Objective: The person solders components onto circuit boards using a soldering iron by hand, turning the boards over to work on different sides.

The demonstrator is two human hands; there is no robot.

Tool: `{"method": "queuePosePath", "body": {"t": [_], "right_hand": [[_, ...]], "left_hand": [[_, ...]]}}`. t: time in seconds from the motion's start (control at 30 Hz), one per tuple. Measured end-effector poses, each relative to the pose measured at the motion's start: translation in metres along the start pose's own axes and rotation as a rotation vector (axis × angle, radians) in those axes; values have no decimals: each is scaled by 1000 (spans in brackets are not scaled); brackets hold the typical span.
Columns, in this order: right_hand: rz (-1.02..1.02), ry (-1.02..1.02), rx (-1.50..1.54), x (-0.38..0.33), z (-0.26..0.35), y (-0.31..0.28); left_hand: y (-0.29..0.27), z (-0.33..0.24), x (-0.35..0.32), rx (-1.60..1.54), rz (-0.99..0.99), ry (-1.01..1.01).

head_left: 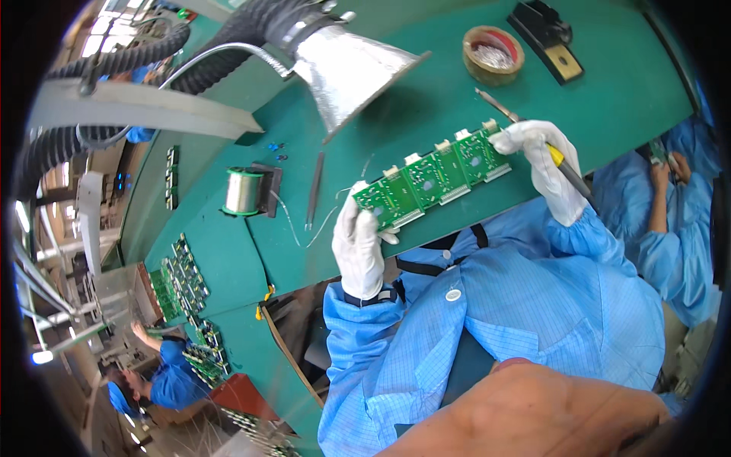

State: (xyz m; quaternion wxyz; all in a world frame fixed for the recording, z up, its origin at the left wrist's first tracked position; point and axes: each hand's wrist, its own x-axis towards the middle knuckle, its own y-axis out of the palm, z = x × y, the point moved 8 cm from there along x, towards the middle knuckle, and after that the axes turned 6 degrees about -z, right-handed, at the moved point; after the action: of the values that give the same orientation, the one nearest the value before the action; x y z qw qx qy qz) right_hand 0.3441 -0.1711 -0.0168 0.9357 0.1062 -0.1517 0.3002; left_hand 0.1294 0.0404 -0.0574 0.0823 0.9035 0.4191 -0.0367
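Observation:
A long green circuit board [434,179] is held tilted above the bench, its right end higher in the picture. White connectors line its long edges. My gloved left hand [356,247] grips the left end between thumb and fingers. At the right end, my gloved right hand [542,156] pinches the board's corner and also holds a soldering iron [576,183] with a yellow and black handle. The iron's tip points up and left, past the board's far edge. Thin solder wire [288,217] runs from a spool [242,191] toward my left hand; whether the fingers hold it, I cannot tell.
A metal fume-extraction hood [346,65] hangs over the green bench [411,107]. Tweezers [315,190] lie left of the board. A tape roll [493,55] and an iron stand [547,42] sit at far right. Several boards [183,278] lie left; co-workers sit on both sides.

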Motion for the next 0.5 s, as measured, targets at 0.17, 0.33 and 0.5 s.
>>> {"method": "queuePosePath", "body": {"t": [0.17, 0.33, 0.5], "right_hand": [[-94, -84, -413, 21, 12, -35], [-87, -230, -627, 51, 16, -27], [-28, 93, -591, 49, -42, -58]], "left_hand": [[2, 8, -1, -93, 16, -50], [2, 5, 2, -11, 59, -4], [-4, 5, 0, -14, 41, 14]]}}
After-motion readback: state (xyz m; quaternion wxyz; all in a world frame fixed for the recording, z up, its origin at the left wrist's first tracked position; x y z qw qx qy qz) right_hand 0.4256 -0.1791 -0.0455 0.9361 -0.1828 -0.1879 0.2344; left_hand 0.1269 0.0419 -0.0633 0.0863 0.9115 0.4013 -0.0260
